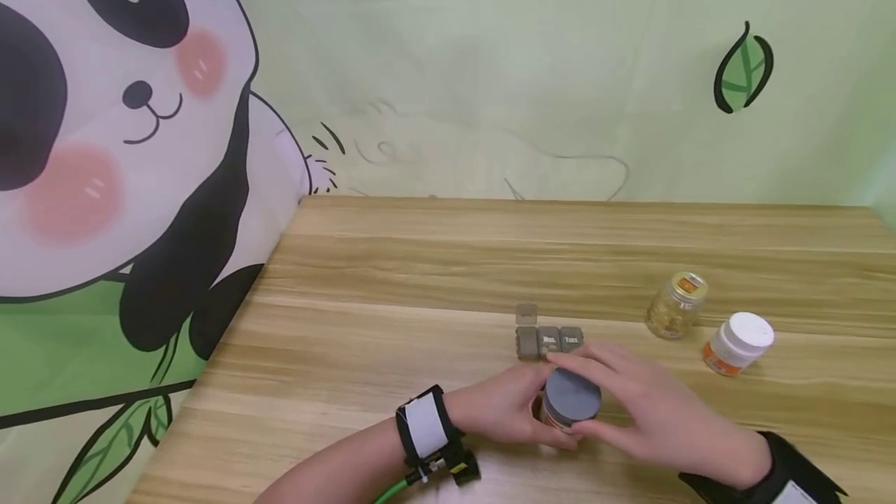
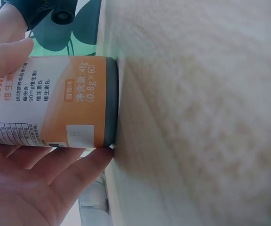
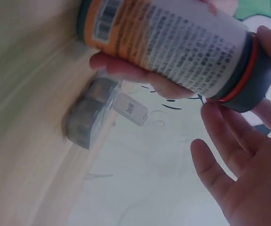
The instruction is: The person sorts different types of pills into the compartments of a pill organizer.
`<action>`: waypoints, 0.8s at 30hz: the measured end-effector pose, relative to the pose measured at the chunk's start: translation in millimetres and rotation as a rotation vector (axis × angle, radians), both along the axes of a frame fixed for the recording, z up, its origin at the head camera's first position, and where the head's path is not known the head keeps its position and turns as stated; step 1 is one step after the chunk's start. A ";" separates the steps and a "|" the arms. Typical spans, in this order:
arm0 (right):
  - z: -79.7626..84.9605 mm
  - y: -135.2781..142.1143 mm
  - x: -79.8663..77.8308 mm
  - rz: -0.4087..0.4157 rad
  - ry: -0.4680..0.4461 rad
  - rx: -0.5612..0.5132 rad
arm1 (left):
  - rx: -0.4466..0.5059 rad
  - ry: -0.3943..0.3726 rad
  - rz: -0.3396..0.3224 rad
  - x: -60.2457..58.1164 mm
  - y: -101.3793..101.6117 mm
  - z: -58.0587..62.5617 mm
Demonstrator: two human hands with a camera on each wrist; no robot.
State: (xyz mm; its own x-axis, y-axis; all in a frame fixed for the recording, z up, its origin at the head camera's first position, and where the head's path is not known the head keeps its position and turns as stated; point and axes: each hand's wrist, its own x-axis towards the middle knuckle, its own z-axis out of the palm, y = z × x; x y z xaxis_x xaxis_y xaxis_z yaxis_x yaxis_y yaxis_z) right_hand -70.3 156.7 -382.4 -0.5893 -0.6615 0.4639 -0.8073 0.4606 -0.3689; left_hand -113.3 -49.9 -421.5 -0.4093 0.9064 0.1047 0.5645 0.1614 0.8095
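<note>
A vitamin bottle (image 2: 55, 101) with a white and orange label stands upright on the table, its dark grey cap (image 1: 572, 397) facing up. My left hand (image 1: 500, 408) grips the bottle's body from the left, thumb on one side and fingers on the other. From the right, my right hand (image 1: 647, 407) holds the cap between thumb and fingers. An orange ring (image 3: 241, 70) shows at the cap's lower edge in the right wrist view. Just beyond the hands lies a small grey pill organizer (image 1: 549, 342), one end lid (image 1: 526, 313) flipped back and other lids marked "Mon." and "Tues." down.
To the right stand a clear jar (image 1: 673, 313) with a gold lid and yellowish contents, and a white bottle (image 1: 740, 344) with an orange label. The wooden table (image 1: 392, 278) ends at a green backdrop (image 1: 455, 61) with a printed panda.
</note>
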 end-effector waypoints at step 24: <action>-8.5 -22.7 19.2 -0.500 -0.088 -0.034 | 0.002 0.061 0.017 -1.0 -0.1 -3.9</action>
